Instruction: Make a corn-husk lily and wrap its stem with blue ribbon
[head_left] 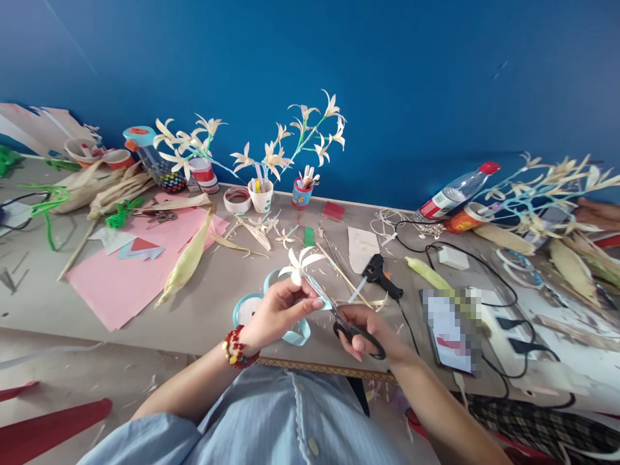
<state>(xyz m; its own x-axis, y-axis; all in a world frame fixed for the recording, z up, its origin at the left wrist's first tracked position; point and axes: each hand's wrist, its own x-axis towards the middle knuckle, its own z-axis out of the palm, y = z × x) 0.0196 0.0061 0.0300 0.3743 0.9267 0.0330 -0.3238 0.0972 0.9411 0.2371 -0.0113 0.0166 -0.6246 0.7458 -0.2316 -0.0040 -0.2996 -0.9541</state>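
A: Let us take the glue gun (380, 274) as our landmark. Where is the white flower (298, 263)?

B: It is to the left of the glue gun, in the left hand (283, 309). The thumb and fingers are pinched together at its base, and the light-blue strip (326, 303) is by the thumb tip.

A: And the right hand (363, 329)?

B: It is closed around the handles of the scissors (335, 311), nearer to the person than the glue gun. Whether the blades meet, I cannot tell.

A: What could go wrong?

B: The blades are just beside the left fingertips, so a slip could, I think, nick a finger. If the pinch became loose, the strip might slide away. Also, the black cord (411, 326) runs from the glue gun near the right wrist; a careless movement could pull it.
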